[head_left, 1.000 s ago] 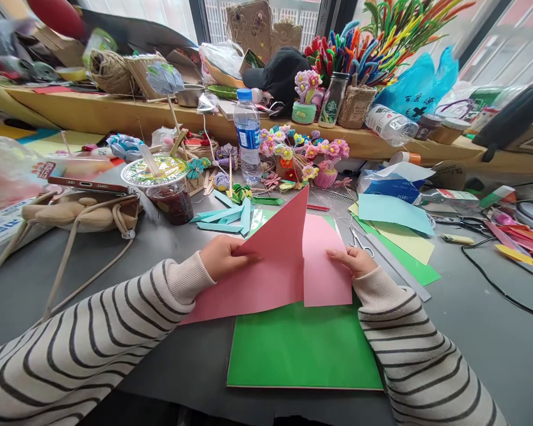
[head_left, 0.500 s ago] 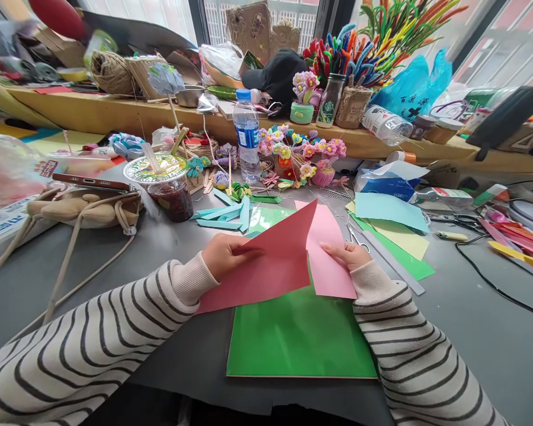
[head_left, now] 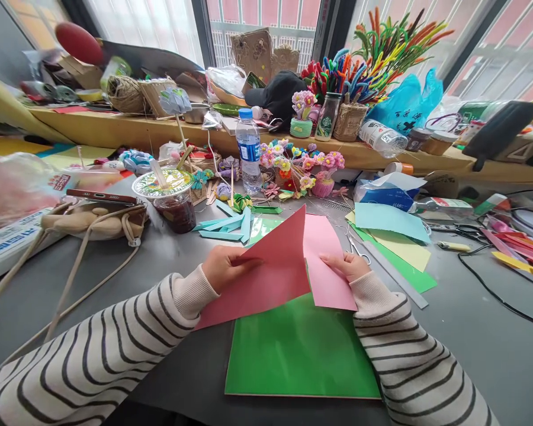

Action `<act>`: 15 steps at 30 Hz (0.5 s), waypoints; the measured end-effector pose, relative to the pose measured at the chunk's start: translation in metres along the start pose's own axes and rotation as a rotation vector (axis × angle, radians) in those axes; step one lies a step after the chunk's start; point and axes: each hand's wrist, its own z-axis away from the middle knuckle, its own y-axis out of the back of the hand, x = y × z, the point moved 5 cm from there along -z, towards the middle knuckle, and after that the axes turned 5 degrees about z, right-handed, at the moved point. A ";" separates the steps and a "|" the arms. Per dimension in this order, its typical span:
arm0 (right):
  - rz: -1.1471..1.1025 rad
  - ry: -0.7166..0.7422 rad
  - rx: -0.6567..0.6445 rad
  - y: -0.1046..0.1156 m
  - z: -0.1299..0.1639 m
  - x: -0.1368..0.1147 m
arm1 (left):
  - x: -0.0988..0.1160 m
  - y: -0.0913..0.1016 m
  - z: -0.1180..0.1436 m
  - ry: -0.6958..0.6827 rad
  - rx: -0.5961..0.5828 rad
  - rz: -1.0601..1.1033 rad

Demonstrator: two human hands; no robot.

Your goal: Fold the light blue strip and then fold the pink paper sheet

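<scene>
My left hand (head_left: 224,267) pinches a darker-looking pink sheet of paper (head_left: 270,266), thumb on top, holding it tilted up. My right hand (head_left: 349,266) grips a lighter pink part of paper (head_left: 326,254) by its right side. The two pink parts meet along a raised edge in the middle, with a narrow slit near the bottom; whether they are still joined higher up I cannot tell. Below them lies a green board or pad (head_left: 302,355), flat on the grey table (head_left: 177,361).
Scissors (head_left: 357,247) and a grey ruler (head_left: 395,269) lie right of my right hand, beside blue, yellow and green paper (head_left: 393,222). Folded light-blue strips (head_left: 226,225), an iced drink cup (head_left: 173,204) and a water bottle (head_left: 249,154) stand or lie beyond my left hand.
The view has tilted up slightly, so things sit lower in it. The upper corner of the left pink sheet has shifted a little left. Both hands keep their grip.
</scene>
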 end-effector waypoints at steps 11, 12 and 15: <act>0.027 0.041 0.051 0.002 0.001 -0.003 | -0.020 -0.001 0.002 0.274 0.071 0.211; 0.030 0.038 0.047 0.002 0.000 -0.004 | -0.022 0.001 0.003 0.306 0.079 0.234; 0.035 0.026 0.031 0.000 -0.001 -0.005 | -0.027 0.006 0.004 0.372 0.100 0.288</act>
